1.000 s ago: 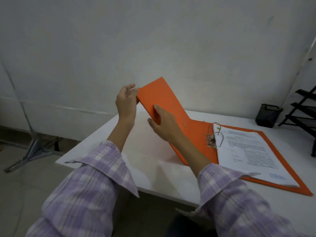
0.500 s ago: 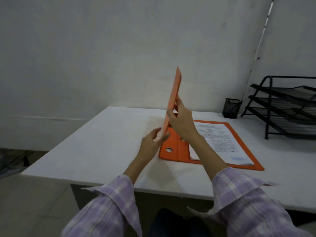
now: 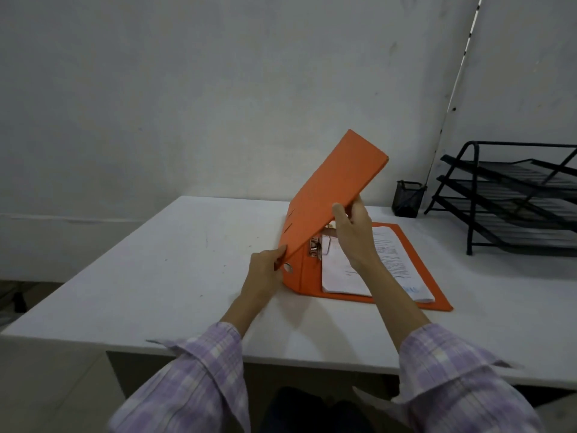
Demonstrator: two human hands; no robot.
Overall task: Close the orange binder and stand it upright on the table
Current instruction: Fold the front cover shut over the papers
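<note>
Cover (image 3: 331, 195) now tilted over papers (image 3: 343, 270), rings half-hidden

Dim, flat indoor light with a grey cast; soft shadows fall on the tabletop (image 3: 162, 276) toward the viewer. Edges bow from the wide lens. The sleeves (image 3: 199, 379) are slightly blurred.

Raised cover (image 3: 334, 195) hides right fingers (image 3: 359, 207); printed sheet (image 3: 390, 245) illegible.

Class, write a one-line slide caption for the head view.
Two hands fold the orange binder cover over its papers on a white table.
</note>
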